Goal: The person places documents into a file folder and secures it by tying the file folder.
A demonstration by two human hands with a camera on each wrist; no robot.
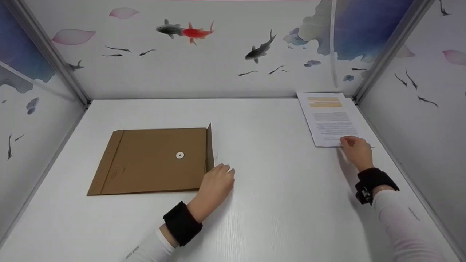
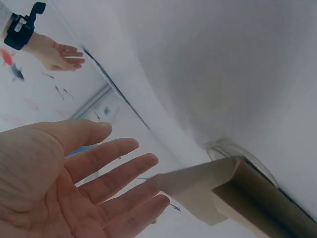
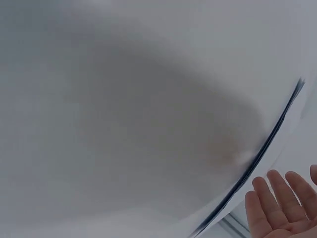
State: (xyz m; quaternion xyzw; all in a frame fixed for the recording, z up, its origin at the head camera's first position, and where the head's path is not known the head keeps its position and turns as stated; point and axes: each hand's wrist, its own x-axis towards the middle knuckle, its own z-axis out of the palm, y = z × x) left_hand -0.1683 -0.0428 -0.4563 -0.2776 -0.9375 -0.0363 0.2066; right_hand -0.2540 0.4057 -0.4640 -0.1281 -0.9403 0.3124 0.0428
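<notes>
1. A brown envelope (image 1: 153, 160) lies flat on the left of a white table (image 1: 273, 174). Its flap, at the right edge, stands up and open.
2. The left hand (image 1: 216, 183) rests at the envelope's lower right corner, beside the flap. The left wrist view shows its fingers (image 2: 111, 171) straight and slightly spread, with the fingertips touching the flap edge and holding nothing.
3. A sheet of printed paper (image 1: 329, 118) lies flat at the far right of the table, well apart from the envelope.
4. The right hand (image 1: 356, 151) touches the paper's near edge. Its fingers (image 3: 270, 201) look straight and close together, not pinching.
5. Judged from this layout, the work is early: the envelope is open, and the paper is not yet lifted or inside.
6. Hard to make out: the paper's text is too small to read. The envelope's inside is hidden. Both wrist views are mostly blurred white surface.
</notes>
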